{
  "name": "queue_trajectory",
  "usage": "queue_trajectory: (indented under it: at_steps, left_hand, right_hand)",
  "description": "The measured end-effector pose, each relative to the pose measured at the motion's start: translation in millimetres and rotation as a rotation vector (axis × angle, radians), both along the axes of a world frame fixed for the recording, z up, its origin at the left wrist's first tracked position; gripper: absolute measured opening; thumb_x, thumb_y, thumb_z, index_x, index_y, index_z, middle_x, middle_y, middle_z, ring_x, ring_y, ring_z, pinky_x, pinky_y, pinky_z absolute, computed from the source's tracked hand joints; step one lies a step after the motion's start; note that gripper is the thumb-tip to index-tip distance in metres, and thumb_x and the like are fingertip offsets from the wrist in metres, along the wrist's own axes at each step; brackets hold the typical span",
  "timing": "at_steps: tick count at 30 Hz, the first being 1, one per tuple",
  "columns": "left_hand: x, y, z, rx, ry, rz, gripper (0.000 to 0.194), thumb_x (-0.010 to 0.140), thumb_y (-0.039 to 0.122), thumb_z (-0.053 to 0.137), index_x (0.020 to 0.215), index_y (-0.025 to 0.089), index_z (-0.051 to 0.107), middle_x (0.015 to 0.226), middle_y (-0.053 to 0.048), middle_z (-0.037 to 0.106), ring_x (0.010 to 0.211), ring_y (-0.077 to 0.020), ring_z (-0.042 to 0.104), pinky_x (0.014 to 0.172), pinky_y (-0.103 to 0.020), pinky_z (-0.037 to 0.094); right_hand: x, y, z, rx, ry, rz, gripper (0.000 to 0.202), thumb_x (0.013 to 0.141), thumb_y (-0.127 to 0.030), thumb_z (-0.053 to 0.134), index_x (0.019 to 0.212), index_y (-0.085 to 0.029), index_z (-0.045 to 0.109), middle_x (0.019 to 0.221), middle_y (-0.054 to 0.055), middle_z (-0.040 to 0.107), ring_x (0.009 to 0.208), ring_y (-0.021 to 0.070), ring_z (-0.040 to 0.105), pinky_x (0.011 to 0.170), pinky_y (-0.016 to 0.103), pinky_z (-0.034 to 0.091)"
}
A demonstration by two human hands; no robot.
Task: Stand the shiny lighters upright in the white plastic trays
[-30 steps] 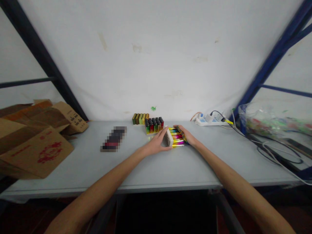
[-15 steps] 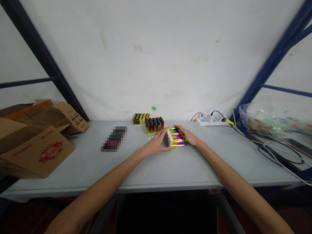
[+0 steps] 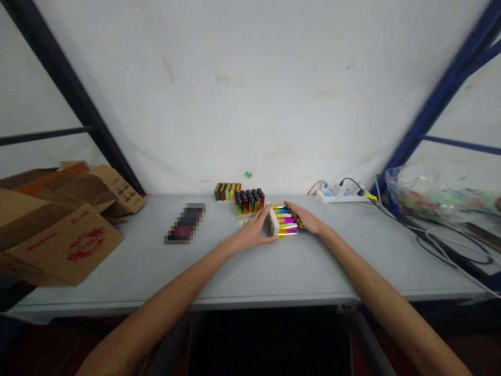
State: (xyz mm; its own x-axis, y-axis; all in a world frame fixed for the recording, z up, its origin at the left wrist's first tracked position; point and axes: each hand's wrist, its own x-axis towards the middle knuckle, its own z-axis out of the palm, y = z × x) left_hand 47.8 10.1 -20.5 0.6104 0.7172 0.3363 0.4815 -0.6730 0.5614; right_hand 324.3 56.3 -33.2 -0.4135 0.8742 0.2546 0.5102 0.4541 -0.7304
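A pack of shiny, multicoloured lighters (image 3: 285, 220) lies on its side on the table between my two hands. Its white tray base (image 3: 273, 222) faces left, against my left hand (image 3: 252, 233), whose thumb and fingers span its near and far edges. On the other side, my right hand (image 3: 307, 218) presses round the gold and dark tops of the lighters. Just behind my left hand stands a tray of black-topped lighters (image 3: 249, 202) in green and red. Farther back, a block of yellow and green lighters (image 3: 227, 191) sits close to the wall.
Open cardboard boxes (image 3: 78, 235) occupy the table's left end. A blurred-out dark flat object (image 3: 185, 223) lies left of my hands. Near the wall at right is a white power strip (image 3: 338, 194) with plugs and cables. Clear plastic bags (image 3: 422, 193) lie at the far right.
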Motion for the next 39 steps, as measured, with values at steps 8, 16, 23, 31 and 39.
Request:
queue_trajectory:
  at_steps: [8,16,23,31,39]
  left_hand:
    - [-1,0,-0.7,0.0,0.005,-0.003,0.113,0.083,0.048,0.076,0.165,0.021,0.003,0.171,-0.015,0.019,0.158,-0.0308,0.021,0.129,-0.045,0.02]
    - [-1,-2,1.8,-0.042,0.022,0.014,0.114,0.083,0.05,0.076,0.165,0.019,0.002,0.172,-0.016,0.016,0.158,-0.0312,0.019,0.129,-0.046,0.02]
    - [-2,1,-2.8,-0.034,-0.002,0.003,0.116,0.083,0.053,0.076,0.166,0.022,0.002,0.171,-0.016,0.019,0.157,-0.0324,0.022,0.128,-0.048,0.023]
    - [-1,2,-3.9,-0.034,0.015,0.011,0.117,0.083,0.054,0.076,0.166,0.021,0.0,0.171,-0.016,0.018,0.157,-0.0326,0.022,0.128,-0.048,0.023]
    - [-1,-1,-0.9,-0.032,0.011,-0.003,0.115,0.084,0.054,0.075,0.165,0.023,0.0,0.172,-0.014,0.017,0.158,-0.0318,0.021,0.128,-0.046,0.023]
  right_hand:
    - [1,-2,-3.2,0.046,-0.032,-0.025,0.072,0.102,-0.069,0.027,0.152,-0.024,0.05,0.158,0.008,0.049,0.147,0.0274,0.044,0.128,0.05,0.024]
    - [0,-5,1.5,0.112,-0.133,-0.033,0.068,0.105,-0.063,0.021,0.147,-0.021,0.052,0.149,0.011,0.058,0.139,0.0267,0.052,0.123,0.049,0.035]
    - [5,0,-0.8,0.215,-0.276,-0.041,0.068,0.107,-0.057,0.017,0.138,-0.018,0.063,0.141,0.013,0.064,0.131,0.0279,0.059,0.119,0.046,0.041]
    - [26,16,-17.1,0.364,-0.567,0.0,0.058,0.108,-0.043,0.023,0.142,-0.016,0.061,0.15,0.017,0.057,0.144,0.034,0.047,0.117,0.059,0.039]
    - [28,10,3.3,0.323,-0.543,-0.042,0.055,0.107,-0.044,0.029,0.132,-0.014,0.068,0.139,0.018,0.065,0.133,0.0315,0.059,0.115,0.049,0.045]
